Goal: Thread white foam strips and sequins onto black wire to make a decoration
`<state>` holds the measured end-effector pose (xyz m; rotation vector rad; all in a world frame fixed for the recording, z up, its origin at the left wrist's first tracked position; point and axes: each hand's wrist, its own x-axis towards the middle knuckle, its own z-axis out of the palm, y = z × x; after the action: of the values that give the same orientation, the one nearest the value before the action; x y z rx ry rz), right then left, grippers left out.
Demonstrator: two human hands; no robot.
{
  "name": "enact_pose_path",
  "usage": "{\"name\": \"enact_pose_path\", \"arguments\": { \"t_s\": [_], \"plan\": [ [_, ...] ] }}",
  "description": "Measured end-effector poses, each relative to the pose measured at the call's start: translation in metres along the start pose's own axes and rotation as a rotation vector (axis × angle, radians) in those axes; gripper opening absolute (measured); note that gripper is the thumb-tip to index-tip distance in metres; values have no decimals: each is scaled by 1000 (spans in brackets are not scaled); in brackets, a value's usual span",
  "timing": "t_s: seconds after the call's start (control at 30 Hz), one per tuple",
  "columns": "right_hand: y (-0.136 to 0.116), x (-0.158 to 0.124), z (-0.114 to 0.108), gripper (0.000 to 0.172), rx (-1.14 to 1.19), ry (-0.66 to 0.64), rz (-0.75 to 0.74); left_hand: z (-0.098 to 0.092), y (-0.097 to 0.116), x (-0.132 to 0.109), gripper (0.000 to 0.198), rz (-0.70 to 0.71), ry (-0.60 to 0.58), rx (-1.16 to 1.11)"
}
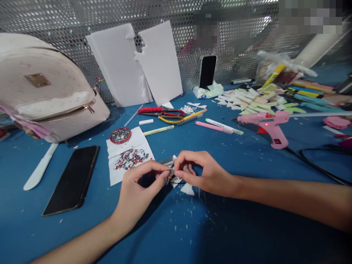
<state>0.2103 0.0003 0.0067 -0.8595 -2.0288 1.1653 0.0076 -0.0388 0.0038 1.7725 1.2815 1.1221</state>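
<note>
My left hand [135, 187] is closed in a pinch, thumb against forefinger, on something small that I cannot make out. Fingertip to fingertip with it, my right hand [206, 171] also pinches; what lies in its fingers is too small to name. Between and below the fingertips show pale scraps and a thin dark strand. A torn white piece [187, 189] rests on the blue table just under the right fingers. Beyond my left hand lies a white paper sheet [113, 176] with a heap of multicoloured beads or sequins [132, 158] and a red-rimmed round dish [120, 135] of similar bits.
A black phone [72, 179] and a white plastic knife [41, 167] lie left, before a pale backpack [49, 88]. Behind are red-handled scissors [161, 112], pens [214, 127] and white boards [162, 66]. A pink glue gun [265, 123], its red light lit, trails a cord [316, 168] at right.
</note>
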Motion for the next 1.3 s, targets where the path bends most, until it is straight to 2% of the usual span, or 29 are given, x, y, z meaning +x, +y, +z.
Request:
{"name": "enact_pose_path", "arguments": {
  "t_s": [0.77,1.3],
  "plan": [
    [0,1,0,7,14,26,-37,1,0,1,9,-7,1,6],
    [-1,-1,-1,6,-8,-7,-71,1,-1,0,9,5,20,-53]
  ]
}}
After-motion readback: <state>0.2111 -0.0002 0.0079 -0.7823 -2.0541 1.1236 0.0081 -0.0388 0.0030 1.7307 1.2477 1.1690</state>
